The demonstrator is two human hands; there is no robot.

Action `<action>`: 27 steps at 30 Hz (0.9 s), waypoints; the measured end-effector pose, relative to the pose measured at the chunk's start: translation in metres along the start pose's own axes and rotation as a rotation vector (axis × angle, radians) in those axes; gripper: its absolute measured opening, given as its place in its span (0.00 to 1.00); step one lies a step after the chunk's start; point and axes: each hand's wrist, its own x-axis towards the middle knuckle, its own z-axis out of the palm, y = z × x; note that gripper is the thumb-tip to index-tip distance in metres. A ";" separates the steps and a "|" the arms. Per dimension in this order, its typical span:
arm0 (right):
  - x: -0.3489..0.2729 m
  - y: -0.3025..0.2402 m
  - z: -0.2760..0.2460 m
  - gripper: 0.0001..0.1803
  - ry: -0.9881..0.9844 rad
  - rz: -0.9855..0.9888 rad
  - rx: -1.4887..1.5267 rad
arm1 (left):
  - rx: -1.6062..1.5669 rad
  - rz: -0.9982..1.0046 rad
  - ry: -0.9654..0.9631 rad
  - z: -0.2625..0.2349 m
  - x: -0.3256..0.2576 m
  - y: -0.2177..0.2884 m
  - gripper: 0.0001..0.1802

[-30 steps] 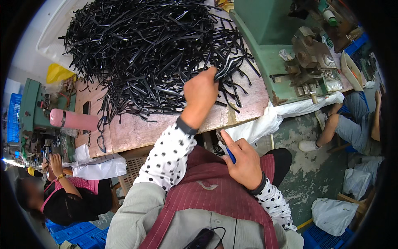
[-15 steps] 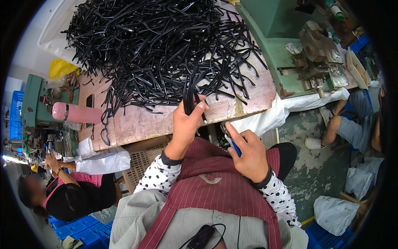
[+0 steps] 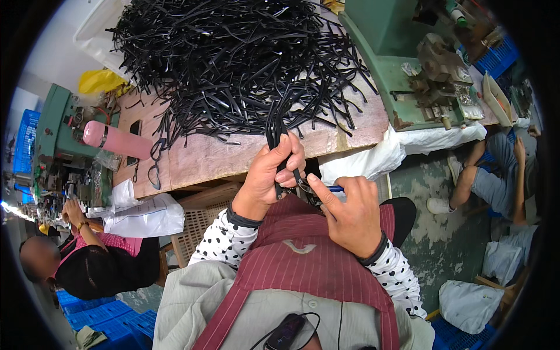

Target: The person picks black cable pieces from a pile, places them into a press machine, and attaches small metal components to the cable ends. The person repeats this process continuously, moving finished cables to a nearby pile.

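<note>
My left hand (image 3: 269, 170) is closed round a bunch of black eyeglass temples (image 3: 274, 129), held over the table's front edge. Their upper ends fan out past the thumb, and one temple's end sticks out toward my right hand. In my right hand (image 3: 354, 217) is a pair of blue-handled pliers (image 3: 336, 188), index finger stretched along it. The metal jaws are at that temple's end; whether they grip it I cannot tell. A large heap of similar black temples (image 3: 210, 64) covers the table (image 3: 210, 157) in front of me.
A pink bottle (image 3: 119, 140), a phone (image 3: 135, 129) and glasses frames (image 3: 154, 169) lie at the table's left. Green machines stand left and right (image 3: 379, 76). A white cloth (image 3: 361, 166) hangs at the right edge; a crate (image 3: 204, 219) is below. Co-workers sit on both sides.
My left hand has come down and slightly right with the temples, turning them. My right hand has brought the pliers' jaws up to the end of one temple.
</note>
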 end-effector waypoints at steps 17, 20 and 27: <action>-0.035 -0.046 -0.014 0.41 -0.146 0.213 0.343 | 0.546 0.860 0.105 0.040 -0.056 -0.042 0.16; -0.039 -0.048 -0.013 0.42 -0.119 0.189 0.399 | 0.704 0.986 0.095 0.036 -0.062 -0.049 0.17; -0.045 -0.057 -0.019 0.40 -0.156 0.207 0.284 | 0.545 0.861 0.191 0.044 -0.076 -0.054 0.16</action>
